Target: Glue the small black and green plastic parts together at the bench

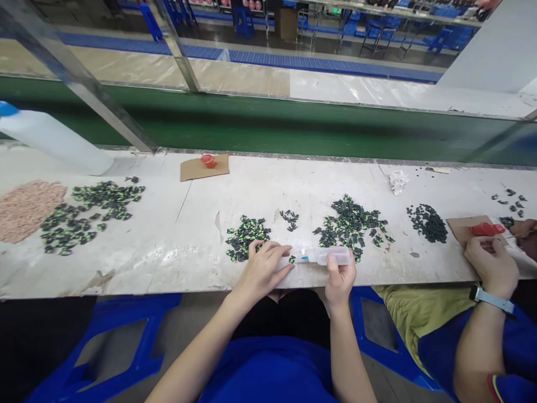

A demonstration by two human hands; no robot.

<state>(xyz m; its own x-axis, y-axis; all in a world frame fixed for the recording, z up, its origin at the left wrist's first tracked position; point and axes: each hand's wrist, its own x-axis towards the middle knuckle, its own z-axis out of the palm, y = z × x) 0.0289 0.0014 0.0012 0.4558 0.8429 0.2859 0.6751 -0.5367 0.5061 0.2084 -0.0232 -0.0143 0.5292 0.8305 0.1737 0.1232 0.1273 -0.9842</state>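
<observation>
Gluing step: right hand (339,280) grips squeeze bottle (329,256), nozzle aimed at 1 small black-green part (292,259) pinned under left hand (263,270) fingers at desk (168,263) edge; next needs gentle squeeze on part

No readable text, label, brand, number or sign appears in this view. The clear squeeze bottle (331,256) carries no legible marking. The white container (54,137) at the left shows a plain surface. The two cardboard pieces (197,168) bear no print. The watch (478,293) on the neighbouring worker's wrist is too small to read.
</observation>
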